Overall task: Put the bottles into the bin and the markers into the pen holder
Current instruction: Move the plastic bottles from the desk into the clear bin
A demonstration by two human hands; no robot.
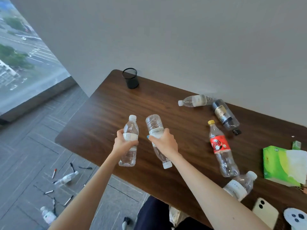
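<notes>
In the head view, the left grip is wrapped round a clear bottle, cap up, over the left part of the counter. The right grip holds a second bottle round its label, upside down, cap toward the person. The two bottles are near each other, not touching. The black pen holder stands at the far left corner. By the far edge lies a far bottle, just beside a dark bottle. A red bottle lies toward the right, its bottom end by a near bottle at the near edge. A green tissue pack sits by the right edge. On the floor, left of the counter, lie markers, a floor bottle and a last bottle.
</notes>
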